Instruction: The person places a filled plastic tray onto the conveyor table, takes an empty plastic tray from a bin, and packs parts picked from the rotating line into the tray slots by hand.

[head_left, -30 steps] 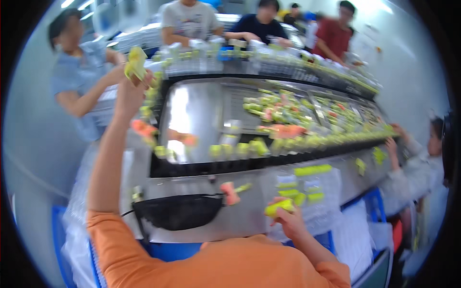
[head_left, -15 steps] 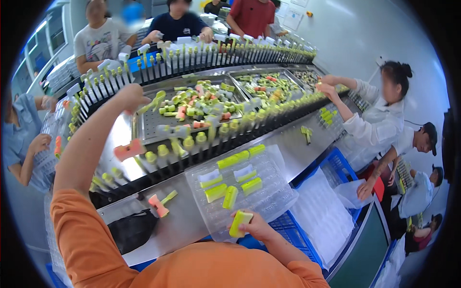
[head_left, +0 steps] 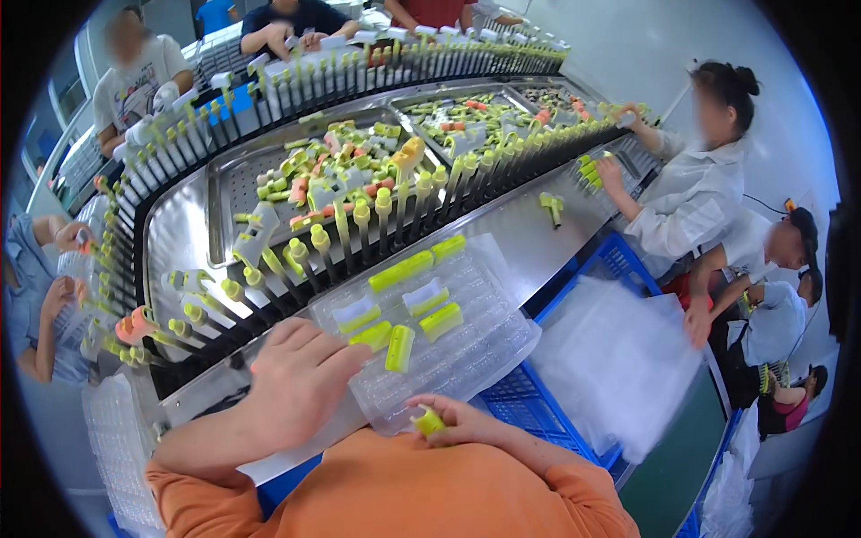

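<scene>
My right hand (head_left: 462,423) grips a yellow-green plastic clip-like part (head_left: 430,421) close to my body, at the near edge of a clear blister tray (head_left: 475,377). Several yellow-green pieces lie in that tray, among them a long piece (head_left: 401,271), a short piece (head_left: 400,348) and one with a white strip (head_left: 356,314). My left hand (head_left: 300,381) is over the tray's left side, back upward, fingers bent; the fingertips are hidden, and whether it holds anything cannot be told.
A row of upright black pegs with yellow-green tips (head_left: 360,215) rims the metal table. Steel trays (head_left: 224,211) hold a heap of green, white and pink parts. Blue crates (head_left: 525,417) and white wrapping sheets (head_left: 619,359) lie at right. A person in white (head_left: 700,179) works nearby.
My left hand has come back from the parts heap to the tray beside me. In my right hand the yellow-green part has turned. The view has shifted.
</scene>
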Available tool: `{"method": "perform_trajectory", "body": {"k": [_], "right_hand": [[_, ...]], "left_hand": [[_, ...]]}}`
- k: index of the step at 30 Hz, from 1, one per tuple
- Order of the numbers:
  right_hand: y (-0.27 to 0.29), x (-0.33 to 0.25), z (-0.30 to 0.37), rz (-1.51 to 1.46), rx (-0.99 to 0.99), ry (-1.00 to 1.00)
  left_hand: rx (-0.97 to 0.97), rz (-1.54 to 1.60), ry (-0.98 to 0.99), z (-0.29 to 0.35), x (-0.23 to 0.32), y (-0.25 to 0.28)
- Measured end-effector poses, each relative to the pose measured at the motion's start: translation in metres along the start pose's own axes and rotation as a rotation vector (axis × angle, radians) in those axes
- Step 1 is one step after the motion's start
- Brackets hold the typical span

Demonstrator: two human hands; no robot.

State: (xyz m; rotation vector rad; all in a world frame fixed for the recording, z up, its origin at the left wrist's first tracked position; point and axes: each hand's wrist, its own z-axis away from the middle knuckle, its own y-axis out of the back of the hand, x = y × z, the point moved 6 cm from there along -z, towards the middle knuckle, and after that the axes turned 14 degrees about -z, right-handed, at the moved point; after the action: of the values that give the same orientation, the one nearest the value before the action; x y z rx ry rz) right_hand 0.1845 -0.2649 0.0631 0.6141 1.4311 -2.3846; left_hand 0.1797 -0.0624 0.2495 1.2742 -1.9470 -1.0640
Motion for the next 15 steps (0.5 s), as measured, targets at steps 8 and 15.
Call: {"method": "perform_trajectory", "body": {"k": [8,15], "right_hand": [[0.020,-0.092,0.021,0.999,0.381,0.591],[0.045,-0.117,-0.005,0.782,0.459,0.725]], "left_hand": [[-0.103,0.002,0.439,0.063,-0.052,-0.163],[-0.135,-0.021,0.397,0.059,-0.054,-0.190]]}}
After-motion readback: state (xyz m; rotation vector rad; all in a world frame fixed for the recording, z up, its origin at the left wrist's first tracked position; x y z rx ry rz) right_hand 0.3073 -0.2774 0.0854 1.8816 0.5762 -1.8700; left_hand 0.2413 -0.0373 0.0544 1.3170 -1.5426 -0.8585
